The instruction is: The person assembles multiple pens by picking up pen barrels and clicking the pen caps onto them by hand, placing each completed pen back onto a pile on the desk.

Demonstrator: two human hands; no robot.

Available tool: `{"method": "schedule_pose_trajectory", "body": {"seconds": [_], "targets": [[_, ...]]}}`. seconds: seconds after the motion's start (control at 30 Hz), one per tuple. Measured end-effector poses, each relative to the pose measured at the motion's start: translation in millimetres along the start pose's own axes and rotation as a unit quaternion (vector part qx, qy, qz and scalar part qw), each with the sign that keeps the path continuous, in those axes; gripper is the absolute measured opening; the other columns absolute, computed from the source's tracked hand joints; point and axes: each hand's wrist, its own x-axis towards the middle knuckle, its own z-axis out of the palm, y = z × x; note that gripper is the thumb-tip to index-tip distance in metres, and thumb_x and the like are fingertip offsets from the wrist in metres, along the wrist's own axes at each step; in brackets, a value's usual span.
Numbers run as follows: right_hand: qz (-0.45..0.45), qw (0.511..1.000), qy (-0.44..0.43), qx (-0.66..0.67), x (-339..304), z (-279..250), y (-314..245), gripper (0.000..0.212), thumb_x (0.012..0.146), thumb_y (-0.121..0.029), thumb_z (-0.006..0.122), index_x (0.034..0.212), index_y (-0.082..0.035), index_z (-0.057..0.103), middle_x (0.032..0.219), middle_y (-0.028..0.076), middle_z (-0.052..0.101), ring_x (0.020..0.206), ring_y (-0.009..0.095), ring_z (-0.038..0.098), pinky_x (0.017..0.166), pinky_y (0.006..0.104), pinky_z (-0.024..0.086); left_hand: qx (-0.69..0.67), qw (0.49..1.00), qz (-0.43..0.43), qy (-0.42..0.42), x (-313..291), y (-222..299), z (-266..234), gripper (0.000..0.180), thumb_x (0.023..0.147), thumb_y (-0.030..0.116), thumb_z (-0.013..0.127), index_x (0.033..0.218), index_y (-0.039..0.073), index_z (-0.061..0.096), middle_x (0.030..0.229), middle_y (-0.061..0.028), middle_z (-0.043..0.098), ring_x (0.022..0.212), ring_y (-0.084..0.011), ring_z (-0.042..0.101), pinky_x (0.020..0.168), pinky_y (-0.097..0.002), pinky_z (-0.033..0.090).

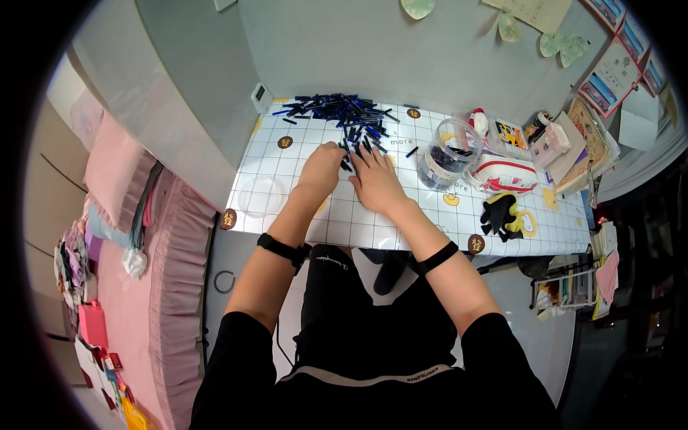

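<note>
Fingers first: on your left hand (320, 170) they're curled in, thumb and tips bunched nearly together at the near end of the tubes; can't tell if one is pinched. On your right hand (378, 183) they're spread, palm down, tips among the tubes, no grip showing.

Edges and room, left to right, clock centred on your hands, 12 away from you. Pink bed (127, 308) off the table at 8. Grey partition (193, 79) stands along the left table edge, 9 to 10. Round clear lid (261, 198) flat on the gridded tabletop (351, 228) at 8, near the left edge; bare grid between it and your left hand. Small white timer (261, 98) at 10, against the partition. Grey wall (322, 50) closes the far edge at 12. Front edge at 6, your forearms crossing it, bare strip just inside. Clear jar (434, 173) at 3, dark tubes inside, bare grid between it and your right hand. Past it, white-and-red pouch (505, 174) at 3, black-and-yellow cloth (494, 215) at 4; tighter on that side.

Now the dark tubes (337, 109): main heap at 12, beyond your fingertips, before the wall. Looser trail runs from it down to 6, ending between and under both hands' tips. One stray tube (412, 152) at 3, between right hand and jar.
</note>
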Motion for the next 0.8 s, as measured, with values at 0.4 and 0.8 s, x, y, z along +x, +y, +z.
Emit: {"method": "schedule_pose_trajectory", "body": {"seconds": [0.4, 0.8], "targets": [[-0.046, 0.965, 0.164, 0.202, -22, 2, 14, 0.028, 0.065, -0.006, 0.058, 0.091, -0.001, 0.052, 0.1, 0.012, 0.048, 0.096, 0.029, 0.041, 0.082, 0.033, 0.035, -0.093, 0.995, 0.018, 0.044, -26, 15, 11, 0.015, 0.063, 0.0, 0.056, 0.078, 0.0, 0.054, 0.071, -0.0126, 0.052, 0.068, -0.0271, 0.05, 0.062, -0.033, 0.04], [-0.054, 0.959, 0.229, 0.159, -35, 2, 5, 0.02, 0.063, -0.003, 0.058, 0.082, -0.003, 0.053, 0.083, 0.006, 0.048, 0.08, 0.025, 0.042, 0.071, 0.0321, 0.036, -0.161, 0.98, 0.025, 0.116, -49, 18, 14, 0.024, 0.063, -0.003, 0.055, 0.085, 0.003, 0.05, 0.076, -0.0092, 0.047, 0.071, -0.0242, 0.046, 0.063, -0.0304, 0.038]]}}
